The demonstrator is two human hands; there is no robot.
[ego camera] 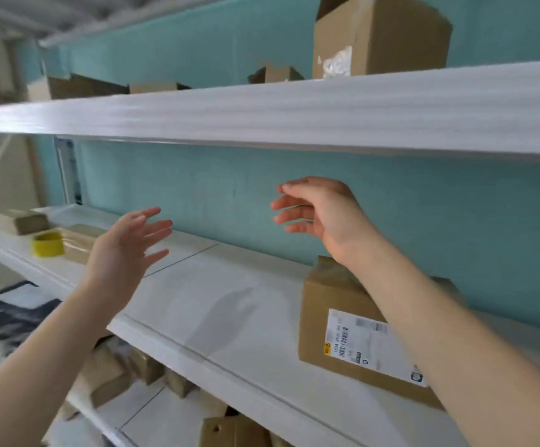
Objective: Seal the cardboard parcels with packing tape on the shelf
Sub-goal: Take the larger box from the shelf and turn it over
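Left hand: spread, empty.
Right hand: relaxed, empty.
Parcel: I judge it light, stiff; grip opposite sides.

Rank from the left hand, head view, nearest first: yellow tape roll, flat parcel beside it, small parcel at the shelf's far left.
From the left hand:
1. Flat parcel, just behind the hand.
2. Yellow tape roll, at that parcel's left.
3. Small parcel, farther left and back.
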